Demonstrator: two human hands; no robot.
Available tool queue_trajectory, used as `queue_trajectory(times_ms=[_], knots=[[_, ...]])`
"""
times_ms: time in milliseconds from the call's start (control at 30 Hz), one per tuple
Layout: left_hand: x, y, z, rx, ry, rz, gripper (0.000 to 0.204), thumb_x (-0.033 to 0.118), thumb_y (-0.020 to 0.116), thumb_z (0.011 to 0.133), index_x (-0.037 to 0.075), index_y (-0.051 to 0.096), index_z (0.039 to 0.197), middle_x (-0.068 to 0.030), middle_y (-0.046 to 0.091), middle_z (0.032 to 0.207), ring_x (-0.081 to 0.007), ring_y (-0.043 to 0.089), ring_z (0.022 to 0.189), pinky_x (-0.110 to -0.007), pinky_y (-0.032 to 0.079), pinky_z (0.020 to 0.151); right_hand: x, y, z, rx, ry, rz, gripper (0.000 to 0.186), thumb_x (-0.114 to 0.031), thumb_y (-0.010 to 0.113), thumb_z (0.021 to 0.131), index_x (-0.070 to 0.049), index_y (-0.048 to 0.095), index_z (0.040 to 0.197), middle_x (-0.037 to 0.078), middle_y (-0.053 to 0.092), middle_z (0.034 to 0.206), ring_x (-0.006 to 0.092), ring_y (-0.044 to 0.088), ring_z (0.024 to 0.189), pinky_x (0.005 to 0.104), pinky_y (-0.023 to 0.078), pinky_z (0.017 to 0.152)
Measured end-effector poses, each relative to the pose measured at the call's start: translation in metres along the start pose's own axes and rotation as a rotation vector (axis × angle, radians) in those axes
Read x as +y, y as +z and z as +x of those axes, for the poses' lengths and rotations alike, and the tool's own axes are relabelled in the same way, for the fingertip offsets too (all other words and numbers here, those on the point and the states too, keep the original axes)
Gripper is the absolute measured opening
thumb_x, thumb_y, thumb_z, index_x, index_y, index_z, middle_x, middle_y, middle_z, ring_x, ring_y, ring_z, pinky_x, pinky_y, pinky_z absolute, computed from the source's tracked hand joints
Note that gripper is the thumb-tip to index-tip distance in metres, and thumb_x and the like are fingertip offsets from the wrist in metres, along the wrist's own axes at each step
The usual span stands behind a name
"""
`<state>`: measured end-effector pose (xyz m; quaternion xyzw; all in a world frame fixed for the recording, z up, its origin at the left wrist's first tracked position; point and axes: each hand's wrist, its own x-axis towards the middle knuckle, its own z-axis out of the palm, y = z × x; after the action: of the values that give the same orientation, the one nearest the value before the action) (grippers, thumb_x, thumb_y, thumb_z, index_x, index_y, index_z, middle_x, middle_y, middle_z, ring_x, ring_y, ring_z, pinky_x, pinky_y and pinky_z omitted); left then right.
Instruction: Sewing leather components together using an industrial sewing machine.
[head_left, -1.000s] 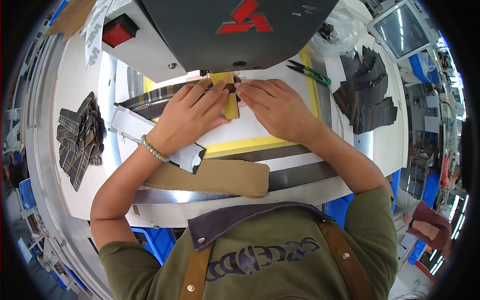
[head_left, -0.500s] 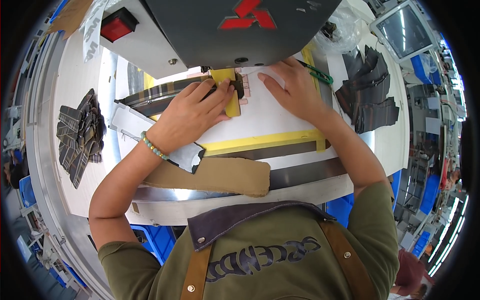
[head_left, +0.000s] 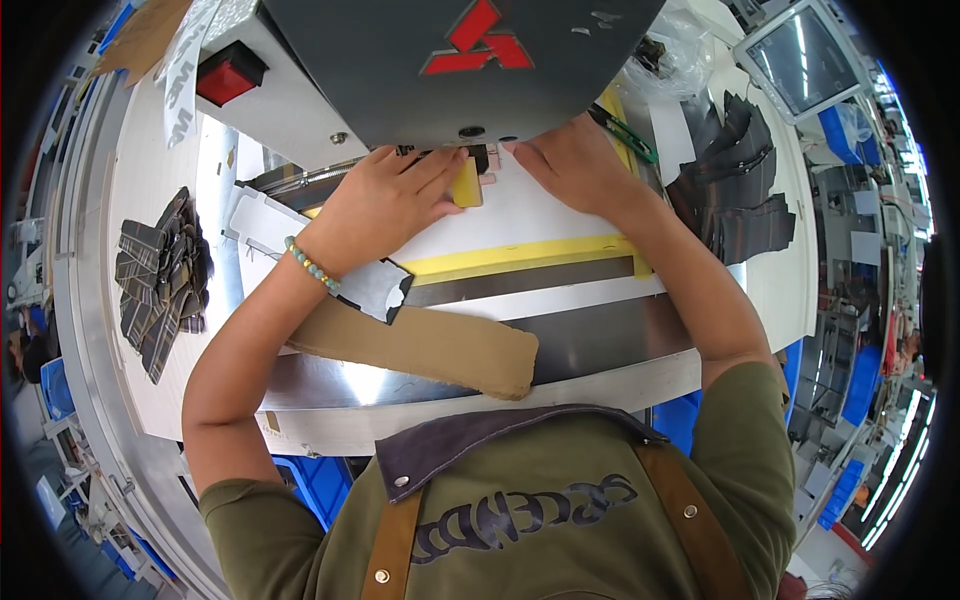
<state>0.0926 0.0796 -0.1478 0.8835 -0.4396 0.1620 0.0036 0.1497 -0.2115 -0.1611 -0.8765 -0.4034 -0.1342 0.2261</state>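
My left hand (head_left: 375, 210), with a beaded bracelet at its wrist, grips a yellow block (head_left: 467, 185) between thumb and fingertips, just under the dark machine head (head_left: 470, 90). Beside that hand a plaid strip with a zipper (head_left: 310, 180) lies on the bed, partly hidden by the hand. My right hand (head_left: 580, 165) rests on the white sheet (head_left: 520, 220), its thumb held apart and its other fingertips hidden behind the machine head. Both ends of a pale, dark-edged flat panel (head_left: 375, 288) show around my left wrist. Close to my right hand is a green cutter (head_left: 632, 138).
A brown cardboard piece (head_left: 430, 350) lies near the front edge. Piles of dark plaid pieces sit at left (head_left: 160, 275) and right (head_left: 735, 180). Yellow tape (head_left: 520, 258) borders the sheet. Clear plastic (head_left: 685, 60) and a monitor (head_left: 805, 55) stand at the far right.
Both hands have shifted farther from me, carrying the yellow block under the machine head, which covers more of the fingers. The taped sheet sits slightly farther away. The cardboard has turned a little.
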Motion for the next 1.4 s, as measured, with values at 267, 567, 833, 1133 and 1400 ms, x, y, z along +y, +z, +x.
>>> queue_trajectory(times_ms=[267, 567, 833, 1133, 1400], knots=[[-0.002, 0.003, 0.001, 0.029, -0.002, -0.008, 0.06, 0.043, 0.072, 0.1, 0.003, 0.066, 0.144, -0.0072, 0.07, 0.142, -0.0226, 0.067, 0.126, -0.038, 0.054, 0.101, 0.004, 0.0, 0.0, 0.024, -0.013, -0.019, 0.024, -0.018, 0.069, 0.101, -0.003, 0.072, 0.12, 0.019, 0.059, 0.153, 0.0423, 0.056, 0.14, 0.0549, 0.046, 0.114], [-0.004, 0.0, 0.003, -0.105, -0.09, -0.04, 0.057, 0.045, 0.069, 0.103, 0.005, 0.066, 0.144, -0.0076, 0.072, 0.139, -0.0221, 0.068, 0.122, -0.036, 0.054, 0.093, 0.005, 0.0, 0.004, 0.04, -0.015, -0.071, 0.023, -0.016, 0.068, 0.101, -0.002, 0.072, 0.119, 0.018, 0.06, 0.151, 0.0418, 0.059, 0.135, 0.0529, 0.049, 0.112], [0.007, -0.002, -0.003, 0.035, 0.006, -0.103, 0.058, 0.042, 0.071, 0.102, 0.002, 0.065, 0.144, -0.0122, 0.067, 0.146, -0.0295, 0.063, 0.13, -0.042, 0.053, 0.108, -0.017, -0.04, -0.011, -0.188, 0.062, 0.11, 0.037, -0.018, 0.068, 0.103, -0.002, 0.071, 0.136, 0.019, 0.058, 0.156, 0.0408, 0.054, 0.143, 0.0501, 0.046, 0.119], [0.019, -0.063, -0.025, -0.021, -0.084, -0.337, 0.055, 0.018, 0.084, 0.089, 0.001, 0.068, 0.139, -0.0121, 0.066, 0.146, -0.0352, 0.062, 0.129, -0.045, 0.053, 0.111, -0.027, -0.093, -0.055, -0.213, 0.056, -0.045, 0.034, -0.015, 0.07, 0.102, -0.005, 0.074, 0.135, 0.012, 0.062, 0.155, 0.0358, 0.052, 0.148, 0.0476, 0.044, 0.123], [-0.005, -0.096, -0.082, -0.327, -0.438, -0.487, 0.048, 0.0, 0.087, 0.077, 0.0, 0.07, 0.122, -0.0141, 0.068, 0.121, -0.0382, 0.064, 0.119, -0.046, 0.054, 0.105, 0.009, -0.095, -0.081, -0.176, 0.228, -0.007, 0.031, -0.008, 0.072, 0.098, -0.005, 0.077, 0.128, 0.01, 0.069, 0.144, 0.034, 0.058, 0.14, 0.0466, 0.046, 0.119]])
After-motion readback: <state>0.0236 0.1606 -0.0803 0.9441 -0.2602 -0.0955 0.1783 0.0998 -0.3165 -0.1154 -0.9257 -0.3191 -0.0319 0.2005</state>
